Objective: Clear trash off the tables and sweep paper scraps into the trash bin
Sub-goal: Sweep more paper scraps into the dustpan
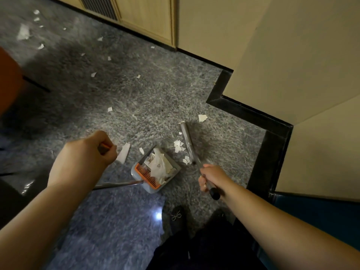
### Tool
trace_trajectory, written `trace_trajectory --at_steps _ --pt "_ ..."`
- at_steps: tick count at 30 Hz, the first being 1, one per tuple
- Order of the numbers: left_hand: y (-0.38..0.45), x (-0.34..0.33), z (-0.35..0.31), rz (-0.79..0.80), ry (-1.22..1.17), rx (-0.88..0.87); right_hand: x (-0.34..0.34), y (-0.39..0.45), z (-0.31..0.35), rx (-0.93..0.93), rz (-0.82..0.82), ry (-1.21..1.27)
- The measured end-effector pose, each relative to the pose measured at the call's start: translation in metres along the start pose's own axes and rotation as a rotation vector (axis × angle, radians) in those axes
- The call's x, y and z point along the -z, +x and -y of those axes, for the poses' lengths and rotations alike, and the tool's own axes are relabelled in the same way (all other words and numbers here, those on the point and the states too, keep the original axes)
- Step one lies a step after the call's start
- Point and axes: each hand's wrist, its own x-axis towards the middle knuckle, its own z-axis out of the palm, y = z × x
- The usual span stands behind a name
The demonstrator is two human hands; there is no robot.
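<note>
A grey dustpan (136, 167) with an orange comb stands on the speckled floor, holding crumpled white paper (158, 165). Its metal handle (116, 185) runs left and up to my left hand (91, 151), which grips the orange end. My right hand (211, 177) grips the broom handle, whose black cap pokes out behind the wrist. The broom head (187, 141) rests on the floor just right of the dustpan. Small paper scraps (180, 146) lie between broom and pan, and a longer strip (124, 152) lies left of the pan.
More scraps (23, 32) are scattered across the floor toward the far left. A cream wall with black skirting (251, 112) steps in at the right. Wooden cabinet doors (148, 16) stand at the back. An orange seat (9, 78) sits at the left edge. My black shoe (177, 217) is below the pan.
</note>
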Motion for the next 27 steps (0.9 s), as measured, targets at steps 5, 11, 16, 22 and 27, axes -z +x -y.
trace_trajectory --at_steps 5,11,16,22,27 --pt "0.007 0.008 0.007 -0.035 -0.054 0.070 0.000 0.008 0.021 0.100 -0.025 -0.094" --pt "0.030 0.008 -0.010 -0.035 -0.056 0.106 0.036 0.033 0.083 0.136 -0.129 -0.276" --pt "0.053 0.004 -0.027 -0.071 -0.085 0.187 0.062 0.071 0.152 0.120 -0.170 -0.427" --pt "0.069 0.006 -0.037 -0.151 -0.106 0.313 0.063 0.100 0.213 0.038 -0.137 -0.572" --pt "0.061 0.006 -0.037 -0.194 -0.140 0.416 0.044 0.115 0.207 0.039 -0.038 -0.719"
